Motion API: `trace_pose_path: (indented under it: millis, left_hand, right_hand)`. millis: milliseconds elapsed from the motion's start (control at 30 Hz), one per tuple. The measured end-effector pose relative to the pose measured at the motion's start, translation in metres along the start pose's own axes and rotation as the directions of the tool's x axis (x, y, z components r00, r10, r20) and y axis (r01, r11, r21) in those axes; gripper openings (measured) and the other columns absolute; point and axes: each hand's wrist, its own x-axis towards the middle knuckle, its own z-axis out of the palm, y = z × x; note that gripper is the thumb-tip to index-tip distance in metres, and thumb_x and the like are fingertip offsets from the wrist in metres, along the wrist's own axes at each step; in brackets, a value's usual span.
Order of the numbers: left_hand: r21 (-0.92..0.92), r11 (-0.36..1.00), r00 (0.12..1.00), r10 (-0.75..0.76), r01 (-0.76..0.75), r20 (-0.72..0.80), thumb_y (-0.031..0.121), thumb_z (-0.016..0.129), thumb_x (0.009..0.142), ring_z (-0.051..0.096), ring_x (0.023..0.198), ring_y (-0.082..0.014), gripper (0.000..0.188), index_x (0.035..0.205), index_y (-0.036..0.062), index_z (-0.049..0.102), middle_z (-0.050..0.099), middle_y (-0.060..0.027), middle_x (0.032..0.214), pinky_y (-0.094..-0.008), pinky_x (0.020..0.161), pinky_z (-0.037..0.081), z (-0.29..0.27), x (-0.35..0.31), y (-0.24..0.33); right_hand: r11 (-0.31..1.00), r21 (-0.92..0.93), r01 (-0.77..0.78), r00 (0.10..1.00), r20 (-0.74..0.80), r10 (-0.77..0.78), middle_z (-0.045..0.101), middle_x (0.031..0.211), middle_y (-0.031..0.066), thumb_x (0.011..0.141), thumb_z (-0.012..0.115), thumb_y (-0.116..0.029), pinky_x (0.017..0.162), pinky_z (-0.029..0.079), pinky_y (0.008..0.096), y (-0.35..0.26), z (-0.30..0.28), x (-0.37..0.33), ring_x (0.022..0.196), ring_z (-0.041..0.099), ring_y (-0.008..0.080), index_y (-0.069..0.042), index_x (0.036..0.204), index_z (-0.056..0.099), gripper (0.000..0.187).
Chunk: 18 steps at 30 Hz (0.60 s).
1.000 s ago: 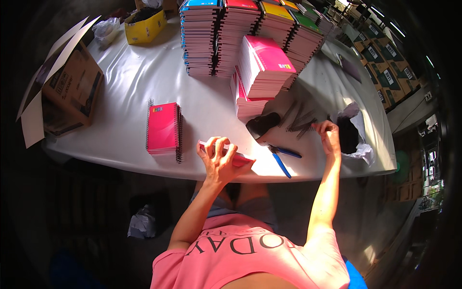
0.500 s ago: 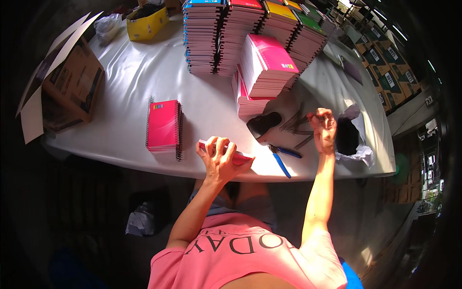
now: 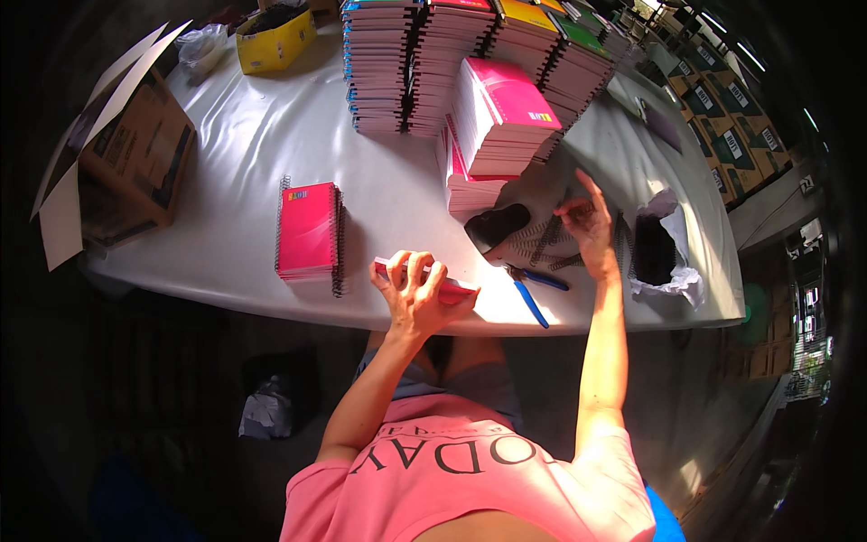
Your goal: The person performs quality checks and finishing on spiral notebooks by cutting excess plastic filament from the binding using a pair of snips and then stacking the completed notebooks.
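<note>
My left hand (image 3: 417,294) is wrapped over a pink-covered notebook block (image 3: 456,290) at the table's front edge, fingers curled over its upper side. To the right, my right hand (image 3: 589,226) is above loose dark wire spirals (image 3: 545,246). Its index finger points up while the thumb and another finger pinch together; what is between them, if anything, I cannot make out. Blue-handled pliers (image 3: 531,303) lie between my hands, beside a dark rounded object (image 3: 497,229). Left of my left hand lies a small pile of pink spiral notebooks (image 3: 305,230).
Tall stacks of spiral notebooks (image 3: 384,72) stand at the back, with a pink-covered pile (image 3: 506,117) before them. An open cardboard box (image 3: 140,158) is at left, a yellow box (image 3: 275,43) behind it. White wrapping (image 3: 686,287) surrounds dark contents at right.
My right hand has shifted slightly left, and its index finger has gone from curled to raised. The spirals below it show in a different arrangement. My left hand keeps its hold on the notebook block.
</note>
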Motion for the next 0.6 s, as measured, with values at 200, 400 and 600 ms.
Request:
trace_pose_path:
  millis: [200, 400, 600]
  left_hand:
    - [-0.017, 1.0, 1.0, -0.005, 0.004, -0.019, 0.05, 0.077, 0.054, 0.045, 0.103, -0.0255, 0.044, 0.072, 0.0142, 0.06, 0.052, -0.001, 0.096, -0.0553, 0.087, 0.024, 0.003, 0.001, 0.0]
    - [-0.009, 1.0, 1.0, 0.002, -0.002, -0.015, 0.049, 0.077, 0.054, 0.045, 0.102, -0.0254, 0.042, 0.071, 0.0142, 0.06, 0.052, -0.0007, 0.095, -0.0557, 0.087, 0.024, -0.001, 0.002, 0.001]
    - [-0.007, 1.0, 1.0, -0.016, 0.016, -0.007, 0.048, 0.076, 0.054, 0.045, 0.103, -0.0255, 0.042, 0.07, 0.0141, 0.059, 0.052, -0.0006, 0.095, -0.0559, 0.088, 0.024, 0.002, 0.001, 0.004]
  right_hand:
    - [0.996, 0.079, -0.029, 0.996, -0.082, 0.036, 0.055, 0.101, 0.0063, 0.079, 0.06, 0.015, 0.095, 0.049, 0.0334, 0.008, 0.013, 0.001, 0.099, 0.062, 0.0209, -0.016, 0.144, 0.025, 0.08]
    - [0.832, 0.544, 0.11, 0.988, -0.148, -0.034, 0.057, 0.107, 0.0099, 0.085, 0.055, 0.007, 0.1, 0.044, 0.0435, 0.009, 0.007, 0.009, 0.101, 0.059, 0.0243, -0.015, 0.146, 0.022, 0.072]
    - [0.446, 0.847, 0.289, 0.94, -0.163, -0.299, 0.054, 0.097, 0.012, 0.078, 0.046, -0.001, 0.076, 0.045, 0.0363, 0.02, -0.053, 0.039, 0.078, 0.051, 0.0217, -0.013, 0.138, 0.04, 0.062]
